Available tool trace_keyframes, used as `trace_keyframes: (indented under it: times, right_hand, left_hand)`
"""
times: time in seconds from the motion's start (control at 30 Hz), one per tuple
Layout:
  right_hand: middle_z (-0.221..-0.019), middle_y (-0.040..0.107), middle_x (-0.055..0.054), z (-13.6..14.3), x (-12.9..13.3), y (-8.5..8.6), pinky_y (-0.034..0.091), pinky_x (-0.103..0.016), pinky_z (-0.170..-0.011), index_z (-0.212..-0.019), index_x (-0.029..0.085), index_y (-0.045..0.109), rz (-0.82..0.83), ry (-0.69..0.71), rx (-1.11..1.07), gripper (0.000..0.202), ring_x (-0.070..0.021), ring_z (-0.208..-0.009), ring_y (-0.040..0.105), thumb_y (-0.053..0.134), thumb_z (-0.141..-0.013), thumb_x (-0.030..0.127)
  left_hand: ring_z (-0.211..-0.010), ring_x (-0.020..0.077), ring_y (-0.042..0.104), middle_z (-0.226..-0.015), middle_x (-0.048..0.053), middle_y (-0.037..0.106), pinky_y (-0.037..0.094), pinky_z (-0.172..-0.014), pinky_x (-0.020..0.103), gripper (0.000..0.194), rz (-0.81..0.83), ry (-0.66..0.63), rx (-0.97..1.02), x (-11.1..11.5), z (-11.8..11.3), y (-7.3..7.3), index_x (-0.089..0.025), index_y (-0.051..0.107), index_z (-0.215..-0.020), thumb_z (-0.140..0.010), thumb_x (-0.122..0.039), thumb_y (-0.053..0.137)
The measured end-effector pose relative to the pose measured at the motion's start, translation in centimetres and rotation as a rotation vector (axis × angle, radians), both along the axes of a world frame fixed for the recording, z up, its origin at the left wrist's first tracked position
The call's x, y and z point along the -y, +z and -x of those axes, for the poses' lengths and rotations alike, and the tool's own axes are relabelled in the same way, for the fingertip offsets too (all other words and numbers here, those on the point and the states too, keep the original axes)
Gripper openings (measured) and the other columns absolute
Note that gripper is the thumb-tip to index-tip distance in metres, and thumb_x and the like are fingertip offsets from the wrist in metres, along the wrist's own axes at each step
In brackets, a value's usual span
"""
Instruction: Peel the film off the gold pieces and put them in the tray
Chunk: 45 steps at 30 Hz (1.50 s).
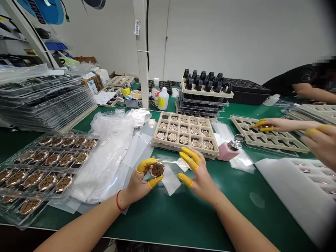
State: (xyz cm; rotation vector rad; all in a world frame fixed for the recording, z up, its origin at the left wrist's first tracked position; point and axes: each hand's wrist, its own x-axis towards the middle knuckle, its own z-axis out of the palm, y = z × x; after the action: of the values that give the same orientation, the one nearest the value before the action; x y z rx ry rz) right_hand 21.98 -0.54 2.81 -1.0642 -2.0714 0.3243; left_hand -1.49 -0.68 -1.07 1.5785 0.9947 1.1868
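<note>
One round rose-gold metal watch case [157, 169] pinched in the left hand [139, 183], right hand [201, 175] spread and free just beside, green tabletop [168, 218] stretching roomy below to its front edge

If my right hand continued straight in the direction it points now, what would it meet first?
Probably the near edge of the beige tray, just ahead. Depth is unclear, though: the right hand might pass above it.
</note>
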Motion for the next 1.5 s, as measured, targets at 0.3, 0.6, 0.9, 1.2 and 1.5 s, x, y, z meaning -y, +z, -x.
trace_keyframes:
  times: [0.3, 0.6, 0.9, 1.2, 1.5]
  right_hand:
    - [-0.083, 0.067, -0.005, 2.1, 1.8, 0.4, 0.046, -0.038, -0.079, -0.13, 0.018, 0.04, 1.046, 0.241, -0.553, 0.059, -0.0197, -0.083, 0.061, 0.063, -0.079, 0.038]
    - [-0.096, 0.063, -0.005, 1.0, 0.4, -0.1, 0.045, -0.034, -0.08, -0.093, 0.019, 0.061, 0.996, 0.086, -0.492, 0.032, -0.0191, -0.089, 0.058, 0.066, -0.074, 0.044]
    - [-0.087, 0.06, -0.002, 1.4, 0.7, -1.7, 0.042, -0.027, -0.068, -0.076, 0.018, 0.059, 0.995, 0.155, -0.331, 0.011, -0.0147, -0.076, 0.053, 0.059, -0.078, 0.028]
    - [-0.084, 0.059, -0.002, 1.3, 0.5, -2.0, 0.041, -0.027, -0.067, -0.077, 0.017, 0.058, 1.029, 0.091, -0.341, 0.01, -0.0152, -0.074, 0.052, 0.059, -0.077, 0.027]
    - [-0.094, 0.061, -0.004, 0.8, 0.2, -0.5, 0.039, -0.031, -0.08, -0.075, 0.019, 0.061, 0.959, 0.034, -0.558, 0.021, -0.0193, -0.088, 0.052, 0.067, -0.074, 0.038]
  left_hand:
    - [-0.114, 0.0235, 0.055, -0.116, 0.009, 0.057, 0.041, -0.102, 0.041, 0.045, 0.059, 0.021, 0.12, 0.6, -0.4, 0.3, -0.023, 0.043, -0.112, -0.074, -0.026, 0.068]
    - [-0.1, 0.0195, 0.061, -0.114, 0.006, 0.059, 0.048, -0.093, 0.036, 0.048, 0.308, -0.154, 0.204, -0.6, -1.1, 1.4, -0.024, 0.042, -0.116, -0.075, -0.026, 0.067]
    - [-0.098, 0.0195, 0.062, -0.115, 0.007, 0.061, 0.05, -0.089, 0.033, 0.04, 0.251, -0.312, -0.053, 0.4, -1.4, 1.1, -0.025, 0.045, -0.12, -0.082, -0.03, 0.058]
    - [-0.095, 0.0179, 0.062, -0.109, 0.005, 0.062, 0.049, -0.088, 0.031, 0.04, 0.222, -0.302, -0.074, 0.3, -1.3, 1.7, -0.025, 0.044, -0.12, -0.083, -0.028, 0.058]
    - [-0.09, 0.0161, 0.061, -0.103, 0.004, 0.058, 0.05, -0.08, 0.029, 0.048, 0.42, -0.211, 0.019, -0.2, -1.9, 1.1, -0.023, 0.04, -0.119, -0.077, -0.022, 0.063]
